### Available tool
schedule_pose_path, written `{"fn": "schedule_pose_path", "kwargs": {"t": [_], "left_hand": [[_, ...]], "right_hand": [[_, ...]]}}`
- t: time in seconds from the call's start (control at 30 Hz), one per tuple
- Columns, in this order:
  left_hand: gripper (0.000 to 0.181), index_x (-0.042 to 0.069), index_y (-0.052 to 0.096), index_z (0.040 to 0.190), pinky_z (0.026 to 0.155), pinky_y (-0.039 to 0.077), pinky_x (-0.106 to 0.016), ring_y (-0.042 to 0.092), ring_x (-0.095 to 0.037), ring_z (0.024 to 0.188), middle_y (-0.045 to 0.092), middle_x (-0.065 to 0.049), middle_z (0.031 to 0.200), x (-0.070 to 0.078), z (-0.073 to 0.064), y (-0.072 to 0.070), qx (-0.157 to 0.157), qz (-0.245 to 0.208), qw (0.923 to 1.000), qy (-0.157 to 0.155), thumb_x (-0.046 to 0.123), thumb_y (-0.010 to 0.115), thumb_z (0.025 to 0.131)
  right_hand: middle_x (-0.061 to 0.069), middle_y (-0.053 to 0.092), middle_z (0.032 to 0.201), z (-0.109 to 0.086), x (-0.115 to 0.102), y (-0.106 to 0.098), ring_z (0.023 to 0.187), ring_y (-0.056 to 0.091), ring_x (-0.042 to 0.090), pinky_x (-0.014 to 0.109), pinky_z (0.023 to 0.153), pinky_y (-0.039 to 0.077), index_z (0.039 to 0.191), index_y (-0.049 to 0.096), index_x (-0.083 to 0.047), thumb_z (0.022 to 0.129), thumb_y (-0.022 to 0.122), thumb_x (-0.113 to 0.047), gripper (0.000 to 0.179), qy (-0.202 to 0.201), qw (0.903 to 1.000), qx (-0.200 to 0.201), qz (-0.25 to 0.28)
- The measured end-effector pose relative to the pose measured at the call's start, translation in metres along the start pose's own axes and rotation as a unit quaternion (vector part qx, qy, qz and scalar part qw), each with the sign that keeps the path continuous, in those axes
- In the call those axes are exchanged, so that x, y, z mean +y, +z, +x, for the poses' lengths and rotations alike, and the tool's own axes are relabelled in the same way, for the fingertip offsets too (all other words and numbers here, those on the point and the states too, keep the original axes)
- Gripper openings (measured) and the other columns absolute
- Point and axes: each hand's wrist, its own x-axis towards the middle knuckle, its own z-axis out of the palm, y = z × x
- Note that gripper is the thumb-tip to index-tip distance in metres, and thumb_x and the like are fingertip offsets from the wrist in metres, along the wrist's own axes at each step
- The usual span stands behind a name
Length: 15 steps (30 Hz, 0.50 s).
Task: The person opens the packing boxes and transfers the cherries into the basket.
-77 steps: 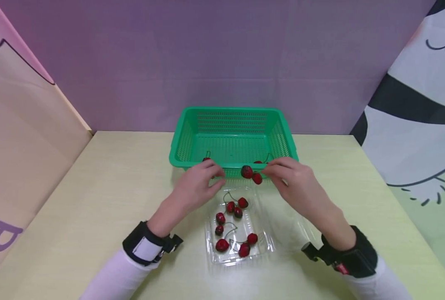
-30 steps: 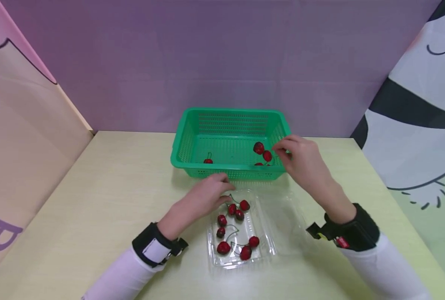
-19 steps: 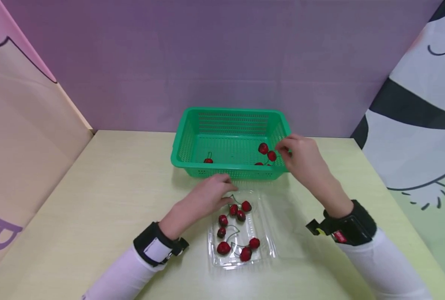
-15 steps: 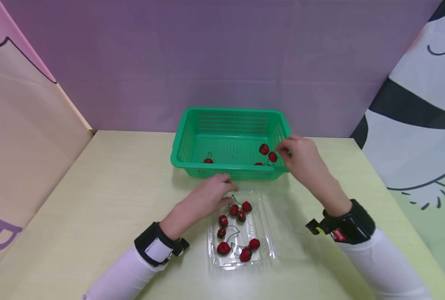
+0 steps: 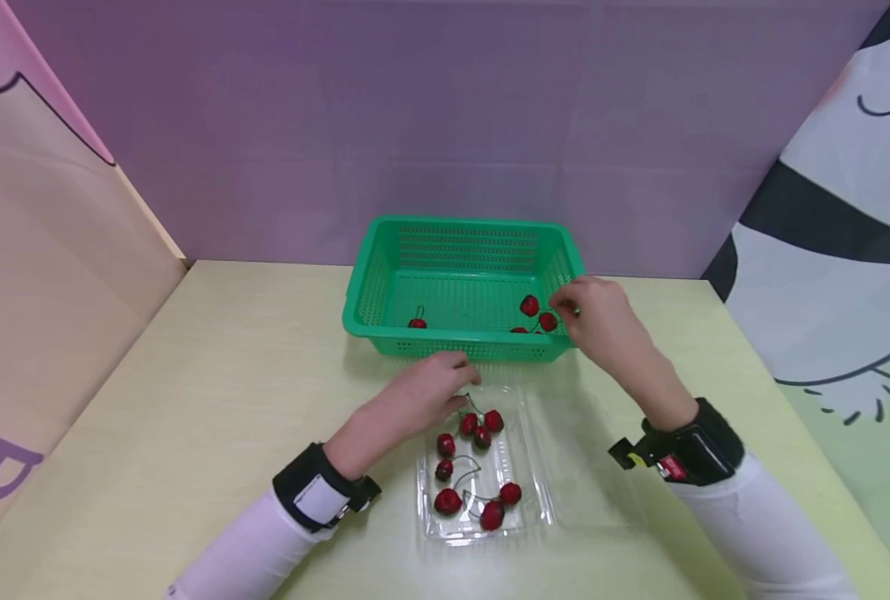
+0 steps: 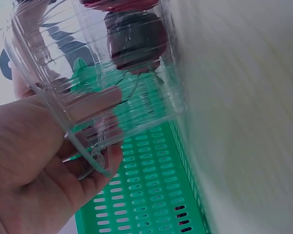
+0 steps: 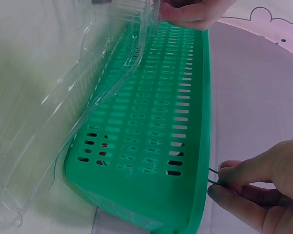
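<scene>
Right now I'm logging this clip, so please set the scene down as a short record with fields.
left hand: grips the far rim of the clear container
right hand: pinches stems at the right side of the green basket
held cherries: two, inside the basket's outline; contact with its floor unclear
container cherries: eight
other basket contents: one cherry at left, more at right, partly hidden
layout: container nearer the person than basket, both on the table

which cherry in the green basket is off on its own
The cherry toward the left of the green basket, partly hidden by its front wall; the other cherries visible there bunch at the right end, near the right hand.
</scene>
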Motion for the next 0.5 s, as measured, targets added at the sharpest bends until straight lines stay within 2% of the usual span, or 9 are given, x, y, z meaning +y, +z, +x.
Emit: {"fn": "schedule_pose_path", "kwargs": {"t": [0.23, 0.5], "left_hand": [[0.022, 0.011, 0.071, 0.110, 0.084, 0.048, -0.023, 0.063, -0.015, 0.097, 0.064, 0.001, 0.103, 0.0008, 0.0018, -0.0011, 0.006, 0.009, 0.9999, 0.005, 0.013, 0.074, 0.089], [0.012, 0.010, 0.073, 0.102, 0.081, 0.049, -0.022, 0.065, -0.014, 0.091, 0.065, 0.001, 0.096, 0.0013, 0.0027, -0.0032, 0.039, 0.007, 0.9989, 0.023, 0.009, 0.070, 0.090]], "right_hand": [[0.011, 0.066, 0.084, -0.0003, 0.0027, 0.0021, 0.078, 0.065, 0.027, 0.036, 0.070, 0.051, 0.088, 0.074, 0.003, 0.086, 0.065, 0.009, 0.011, 0.011, 0.9999, -0.008, 0.005], [0.011, 0.066, 0.085, -0.0016, 0.0022, 0.0037, 0.078, 0.064, 0.026, 0.035, 0.069, 0.051, 0.088, 0.073, 0.003, 0.086, 0.065, 0.008, 0.010, 0.014, 0.9998, -0.011, 0.010]]}}
